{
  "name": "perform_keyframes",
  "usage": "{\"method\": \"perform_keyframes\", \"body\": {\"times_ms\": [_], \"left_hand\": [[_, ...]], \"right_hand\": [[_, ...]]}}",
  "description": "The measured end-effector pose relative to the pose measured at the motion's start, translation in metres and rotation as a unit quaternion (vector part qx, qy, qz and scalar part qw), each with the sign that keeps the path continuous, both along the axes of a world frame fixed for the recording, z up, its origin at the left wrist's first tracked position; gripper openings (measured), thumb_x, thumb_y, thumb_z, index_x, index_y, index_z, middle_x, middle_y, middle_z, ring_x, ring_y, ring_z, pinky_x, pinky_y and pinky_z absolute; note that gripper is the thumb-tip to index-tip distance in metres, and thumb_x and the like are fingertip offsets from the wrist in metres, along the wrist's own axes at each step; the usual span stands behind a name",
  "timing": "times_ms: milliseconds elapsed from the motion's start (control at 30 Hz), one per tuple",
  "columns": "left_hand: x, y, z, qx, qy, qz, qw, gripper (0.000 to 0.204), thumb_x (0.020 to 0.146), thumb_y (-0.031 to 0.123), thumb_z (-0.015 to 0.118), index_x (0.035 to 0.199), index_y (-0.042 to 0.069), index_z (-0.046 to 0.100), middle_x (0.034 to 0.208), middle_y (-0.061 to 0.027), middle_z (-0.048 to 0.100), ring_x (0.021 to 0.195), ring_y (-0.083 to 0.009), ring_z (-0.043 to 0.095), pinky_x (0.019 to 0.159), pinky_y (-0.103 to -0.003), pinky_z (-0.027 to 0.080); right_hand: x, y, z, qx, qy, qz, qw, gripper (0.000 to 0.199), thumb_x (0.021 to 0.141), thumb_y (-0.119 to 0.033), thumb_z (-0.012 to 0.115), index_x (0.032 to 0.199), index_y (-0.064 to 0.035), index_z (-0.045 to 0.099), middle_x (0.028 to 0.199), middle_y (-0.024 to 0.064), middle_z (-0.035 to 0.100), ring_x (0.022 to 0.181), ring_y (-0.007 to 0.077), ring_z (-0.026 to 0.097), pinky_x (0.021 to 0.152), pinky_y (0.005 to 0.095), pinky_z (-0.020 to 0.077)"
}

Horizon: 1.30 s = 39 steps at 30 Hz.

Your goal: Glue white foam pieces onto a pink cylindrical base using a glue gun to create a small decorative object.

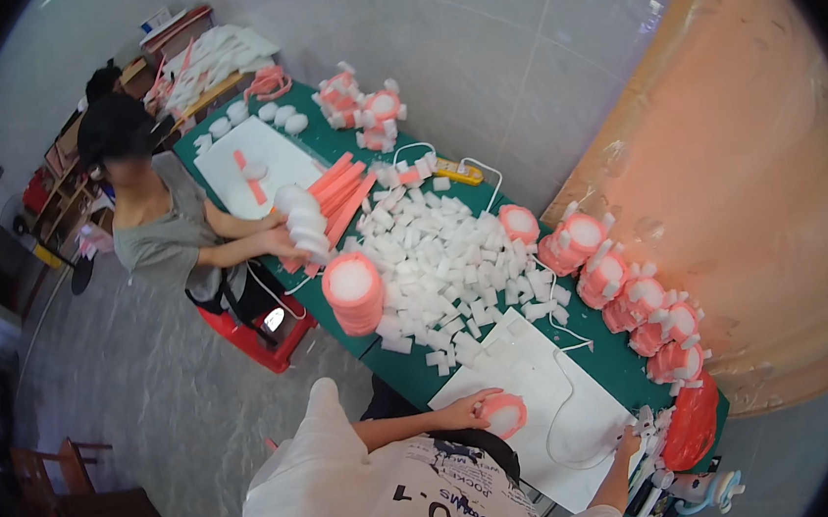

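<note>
Left hand (465, 413), fingers clamped on a pink-rimmed white disc (505, 415) at the white board's (534, 364) near edge, right hand (628, 444) beside pale clutter (652, 435), its grip I cannot tell, small white blocks (443, 251) heaped beyond, green worktop (612, 357) beneath.

It looks like a workshop, with many white blocks (443, 256) on a green table (620, 364) and pink stacks (639, 303) on the right.

Block pile (448, 255) on table (409, 369) btwn 2 boards (517, 363), disc stack (356, 303) to its L.
</note>
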State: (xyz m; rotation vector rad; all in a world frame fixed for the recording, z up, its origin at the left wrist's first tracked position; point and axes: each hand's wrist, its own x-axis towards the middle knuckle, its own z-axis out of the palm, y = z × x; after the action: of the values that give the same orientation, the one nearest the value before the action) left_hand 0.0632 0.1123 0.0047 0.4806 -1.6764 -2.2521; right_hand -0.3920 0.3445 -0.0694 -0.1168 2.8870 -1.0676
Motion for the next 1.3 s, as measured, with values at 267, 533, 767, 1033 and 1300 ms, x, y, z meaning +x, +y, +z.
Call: {"method": "perform_keyframes", "body": {"times_ms": [267, 533, 767, 1033, 1300], "left_hand": [[-0.023, -0.024, 0.014, -0.135, -0.068, 0.062, 0.987, 0.06, 0.067, 0.006, 0.06, 0.122, 0.011, 0.036, 0.1, -0.0148, 0.053, 0.081, -0.0203, 0.055, 0.069, -0.029, 0.044], [-0.051, -0.041, 0.041, -0.294, -0.016, 0.068, 0.953, 0.039, 0.068, 0.01, 0.059, 0.105, 0.002, 0.05, 0.096, -0.0127, 0.053, 0.085, -0.0277, 0.052, 0.075, -0.033, 0.042], [-0.074, -0.038, 0.012, -0.453, -0.053, 0.035, 0.889, 0.04, 0.066, 0.013, 0.061, 0.105, 0.012, 0.051, 0.09, -0.0087, 0.052, 0.085, -0.0268, 0.05, 0.071, -0.037, 0.042], [-0.079, -0.045, -0.005, -0.442, -0.063, 0.071, 0.892, 0.042, 0.07, 0.013, 0.058, 0.111, 0.011, 0.048, 0.088, -0.0115, 0.052, 0.082, -0.0294, 0.048, 0.072, -0.038, 0.041], [-0.073, -0.053, -0.014, -0.389, -0.034, 0.055, 0.919, 0.053, 0.07, 0.007, 0.057, 0.119, 0.004, 0.039, 0.087, -0.0161, 0.052, 0.081, -0.0305, 0.05, 0.075, -0.036, 0.04]], "right_hand": [[0.073, -0.039, 0.09, -0.202, 0.003, -0.02, 0.979, 0.034, 0.078, -0.027, 0.053, 0.089, 0.0046, 0.046, 0.066, 0.0114, 0.054, 0.037, 0.0177, 0.05, 0.029, 0.0257, 0.0356], [0.156, -0.056, 0.148, -0.379, -0.064, 0.06, 0.921, 0.025, 0.076, -0.02, 0.056, 0.089, 0.0005, 0.052, 0.042, 0.006, 0.044, 0.031, 0.012, 0.04, 0.029, 0.0223, 0.029], [0.212, -0.067, 0.14, -0.346, -0.15, 0.143, 0.915, 0.023, 0.077, -0.018, 0.054, 0.091, -0.0003, 0.057, 0.04, 0.0016, 0.041, 0.031, 0.0103, 0.038, 0.03, 0.0222, 0.0277], [0.248, -0.083, 0.165, -0.251, -0.13, 0.223, 0.933, 0.027, 0.071, 0.001, 0.048, 0.097, 0.0009, 0.051, 0.066, 0.0048, 0.053, 0.038, 0.0085, 0.044, 0.032, 0.0209, 0.034], [0.271, -0.086, 0.172, -0.239, -0.15, 0.213, 0.935, 0.028, 0.068, 0.002, 0.047, 0.095, -0.0003, 0.053, 0.062, 0.0041, 0.054, 0.038, 0.0092, 0.045, 0.033, 0.0227, 0.0358]]}}
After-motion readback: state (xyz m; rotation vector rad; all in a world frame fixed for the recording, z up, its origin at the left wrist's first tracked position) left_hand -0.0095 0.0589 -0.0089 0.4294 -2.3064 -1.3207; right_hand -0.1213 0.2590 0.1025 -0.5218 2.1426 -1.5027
